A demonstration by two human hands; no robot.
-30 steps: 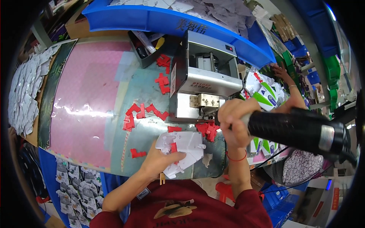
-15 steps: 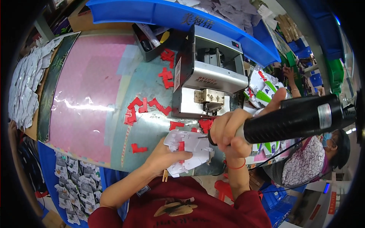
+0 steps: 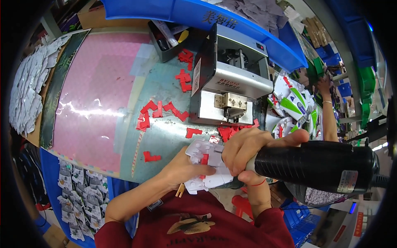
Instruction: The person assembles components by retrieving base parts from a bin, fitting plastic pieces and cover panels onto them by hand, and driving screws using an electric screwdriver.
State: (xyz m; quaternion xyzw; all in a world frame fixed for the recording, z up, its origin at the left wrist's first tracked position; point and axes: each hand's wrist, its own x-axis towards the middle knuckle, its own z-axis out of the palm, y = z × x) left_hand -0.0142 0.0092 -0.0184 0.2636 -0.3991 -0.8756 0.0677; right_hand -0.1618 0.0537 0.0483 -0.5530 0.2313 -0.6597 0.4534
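My left hand [image 3: 182,167] grips a white plastic shell [image 3: 215,180] just off the table's front edge, its thumb pressing across the inside. A red plastic trigger-shaped part [image 3: 204,158] sits in the shell beneath that thumb. My right hand [image 3: 247,149] is wrapped round the front of a black electric screwdriver [image 3: 306,163], held nearly level with its back end to the right. Its thin bit points left and reaches the shell's upper right part; whether it sits on a screw I cannot make out. Loose red parts [image 3: 193,132] lie on the table beyond the shell.
A silver screw feeder [image 3: 244,82] stands just beyond my hands. Behind it is a blue bin [image 3: 140,10]; a dark tool box [image 3: 165,49] sits to its left. White-green shells [image 3: 293,103] are heaped at right, where another person's arm [image 3: 328,115] reaches in. White parts [image 3: 78,198] fill a lower-left crate.
The screwdriver's back end has swung down and nearer to me, its bit still at the shell. At right, the other person's arm now stretches forward past the heaped shells.
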